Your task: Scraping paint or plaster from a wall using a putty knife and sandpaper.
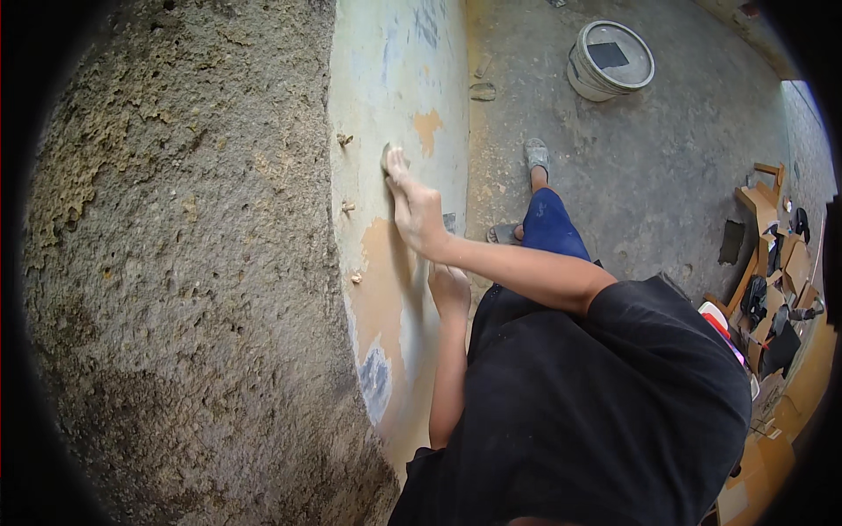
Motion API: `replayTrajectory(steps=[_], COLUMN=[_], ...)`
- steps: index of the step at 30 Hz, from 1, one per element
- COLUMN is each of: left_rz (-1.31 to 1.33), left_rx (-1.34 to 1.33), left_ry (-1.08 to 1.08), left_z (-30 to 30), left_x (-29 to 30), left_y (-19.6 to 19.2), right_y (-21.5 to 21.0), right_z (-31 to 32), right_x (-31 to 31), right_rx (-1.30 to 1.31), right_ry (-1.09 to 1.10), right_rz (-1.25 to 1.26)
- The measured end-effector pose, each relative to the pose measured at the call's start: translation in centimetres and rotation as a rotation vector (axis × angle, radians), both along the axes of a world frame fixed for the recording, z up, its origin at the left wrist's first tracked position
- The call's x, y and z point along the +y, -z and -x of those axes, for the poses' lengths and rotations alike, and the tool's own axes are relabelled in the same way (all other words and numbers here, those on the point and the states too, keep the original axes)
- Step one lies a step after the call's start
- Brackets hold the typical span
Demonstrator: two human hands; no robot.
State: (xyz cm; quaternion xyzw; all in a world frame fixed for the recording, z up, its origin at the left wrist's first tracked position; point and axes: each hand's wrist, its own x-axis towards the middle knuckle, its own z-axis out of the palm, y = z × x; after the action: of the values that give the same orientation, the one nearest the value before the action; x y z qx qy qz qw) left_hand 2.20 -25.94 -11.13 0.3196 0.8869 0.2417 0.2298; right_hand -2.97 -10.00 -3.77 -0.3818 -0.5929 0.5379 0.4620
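Observation:
My right hand [417, 210], dusted pale, presses with outstretched fingers against the painted wall [395, 96]. A thin grey piece of what looks like sandpaper [387, 158] shows at its fingertips, between the fingers and the wall. Below it, my left hand [449, 287] is close to the same wall; my right wrist covers its fingers, so I cannot see what they hold. A small grey patch [449, 221] shows just beyond that wrist. Around my hands the wall surface has peach patches [381, 272] and a bluish-grey one [375, 381].
Rough, pitted masonry [193, 263] borders the wall's edge, where several small plugs [348, 207] stick out. A lidded white bucket [577, 77] stands on the concrete floor [684, 149], a dark square sheet [607, 54] on top. Cardboard and clutter [796, 267] lie far right.

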Motion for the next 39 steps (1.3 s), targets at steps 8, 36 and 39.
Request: replayTrajectory(steps=[8,36,39], left_rz=[0.017,-0.109,-0.336], left_rx=[-0.059,-0.108,0.006], left_ry=[0.115,0.021,-0.174], left_z=[-0.5,-0.8,-2.5], left_x=[-0.6,-0.3,0.4], left_y=[0.5,0.1,0.3], right_y=[-0.1,-2.3,-4.4], right_z=[-1.4,-1.4,-4.1], right_x=[-1.0,-0.1,-3.9], right_rx=[0.113,0.063,0.183], right_ry=[-0.161,-0.138,-0.401], right_rz=[-0.036,-0.183,-0.323])
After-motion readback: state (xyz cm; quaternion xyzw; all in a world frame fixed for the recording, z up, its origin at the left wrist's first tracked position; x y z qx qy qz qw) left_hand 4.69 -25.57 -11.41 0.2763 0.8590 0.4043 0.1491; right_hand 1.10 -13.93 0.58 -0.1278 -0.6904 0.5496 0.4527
